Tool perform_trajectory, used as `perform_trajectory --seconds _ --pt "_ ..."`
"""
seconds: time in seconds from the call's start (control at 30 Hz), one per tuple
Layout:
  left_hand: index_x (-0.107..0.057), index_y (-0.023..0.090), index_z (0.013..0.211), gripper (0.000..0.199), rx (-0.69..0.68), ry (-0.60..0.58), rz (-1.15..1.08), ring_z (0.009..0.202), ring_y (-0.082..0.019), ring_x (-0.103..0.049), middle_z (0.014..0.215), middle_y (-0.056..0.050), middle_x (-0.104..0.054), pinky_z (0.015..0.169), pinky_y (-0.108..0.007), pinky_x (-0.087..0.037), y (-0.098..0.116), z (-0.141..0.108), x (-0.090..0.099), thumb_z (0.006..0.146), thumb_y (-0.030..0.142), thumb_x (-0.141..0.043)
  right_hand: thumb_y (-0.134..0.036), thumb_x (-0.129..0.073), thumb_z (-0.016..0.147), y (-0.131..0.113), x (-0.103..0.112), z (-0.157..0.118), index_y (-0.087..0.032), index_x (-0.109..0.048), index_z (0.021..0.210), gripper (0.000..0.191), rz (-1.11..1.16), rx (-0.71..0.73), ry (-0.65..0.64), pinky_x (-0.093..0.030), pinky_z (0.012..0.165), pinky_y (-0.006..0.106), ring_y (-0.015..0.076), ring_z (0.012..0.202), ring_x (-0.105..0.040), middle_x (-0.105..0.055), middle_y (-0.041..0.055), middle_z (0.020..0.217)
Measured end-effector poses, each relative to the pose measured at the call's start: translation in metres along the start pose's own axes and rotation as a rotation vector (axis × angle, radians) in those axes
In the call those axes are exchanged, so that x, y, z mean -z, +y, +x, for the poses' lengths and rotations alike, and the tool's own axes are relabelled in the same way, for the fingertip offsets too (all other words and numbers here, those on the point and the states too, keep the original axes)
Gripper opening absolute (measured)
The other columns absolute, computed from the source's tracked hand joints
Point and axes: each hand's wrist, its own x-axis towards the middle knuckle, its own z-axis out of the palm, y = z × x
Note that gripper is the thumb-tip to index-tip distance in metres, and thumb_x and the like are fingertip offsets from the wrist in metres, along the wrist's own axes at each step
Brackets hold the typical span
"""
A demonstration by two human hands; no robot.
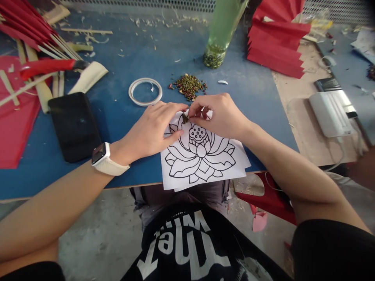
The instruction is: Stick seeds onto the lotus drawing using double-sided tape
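Observation:
A sheet of white paper with a black-outlined lotus drawing (pixel 202 160) lies at the blue table's front edge, another sheet showing beneath it. My left hand (pixel 155 127) rests on the paper's upper left, thumb and forefinger apart and holding nothing. Opposite it, my right hand (pixel 218 113) is closed in a pinch over the top of the drawing; whatever sits between its fingertips is too small to make out. A few small green beans (pixel 185 118) lie on the paper between the two hands. Just beyond the paper is a pile of green and reddish beans (pixel 190 86).
Left of the pile sits a roll of white tape (pixel 145 92). A black phone (pixel 74 127) and a red-handled knife (pixel 48 68) are further left. A greenish bottle (pixel 219 39), red folded paper (pixel 275 43) and a white power bank (pixel 331 114) stand or lie to the right.

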Motion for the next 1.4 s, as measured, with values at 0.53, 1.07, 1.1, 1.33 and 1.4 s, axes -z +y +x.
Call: perform_trajectory --seconds 0.53,1.07,1.1,1.33,1.4 --pt "-0.075 0.021 0.15 0.033 0.012 -0.008 0.035 0.143 -0.042 -0.08 0.151 -0.015 -0.082 0.134 -0.066 -0.064 -0.0013 0.0006 -0.0035 0.118 0.03 -0.076 -0.013 -0.085 0.1 0.0016 -0.0023 -0.0011 -0.023 -0.088 0.104 0.011 0.036 -0.008 0.01 -0.071 0.095 0.041 0.0208 0.088 -0.078 -0.09 0.0045 0.102" --pt "-0.08 0.022 0.147 0.029 0.038 -0.043 0.016 0.144 -0.042 -0.077 0.151 -0.015 -0.082 0.136 -0.069 -0.06 0.0008 0.0015 -0.001 0.12 0.032 -0.077 -0.021 -0.087 0.1 0.0025 -0.0019 -0.0018 -0.024 -0.09 0.103 0.005 0.015 -0.041 0.041 -0.072 0.095 0.042 0.0226 0.091 -0.08 -0.089 0.0037 0.098" --pt "-0.08 0.022 0.147 0.029 0.04 -0.044 0.014 0.145 -0.042 -0.077 0.151 -0.014 -0.082 0.136 -0.068 -0.06 0.0007 0.0015 -0.0011 0.12 0.032 -0.077 -0.018 -0.086 0.099 0.002 -0.002 -0.0018 -0.025 -0.09 0.102 0.008 0.01 -0.044 0.035 -0.071 0.095 0.042 0.0224 0.091 -0.079 -0.088 0.003 0.098" --pt "-0.08 0.023 0.145 0.027 0.029 -0.036 0.021 0.142 -0.041 -0.078 0.149 -0.014 -0.082 0.134 -0.067 -0.061 -0.0001 0.0011 -0.0019 0.119 0.031 -0.077 -0.007 -0.081 0.093 0.0009 -0.0041 -0.0014 -0.024 -0.088 0.099 0.019 0.054 0.016 0.038 -0.068 0.092 0.039 0.0193 0.086 -0.078 -0.089 0.001 0.097" --pt "-0.08 0.022 0.144 0.027 0.024 -0.034 0.014 0.142 -0.041 -0.078 0.149 -0.015 -0.082 0.135 -0.067 -0.061 0.0 0.0011 -0.0015 0.119 0.03 -0.077 -0.007 -0.08 0.094 0.0012 -0.0042 -0.0016 -0.024 -0.088 0.099 0.019 0.054 0.025 0.04 -0.069 0.092 0.039 0.0197 0.086 -0.078 -0.089 0.0015 0.098"
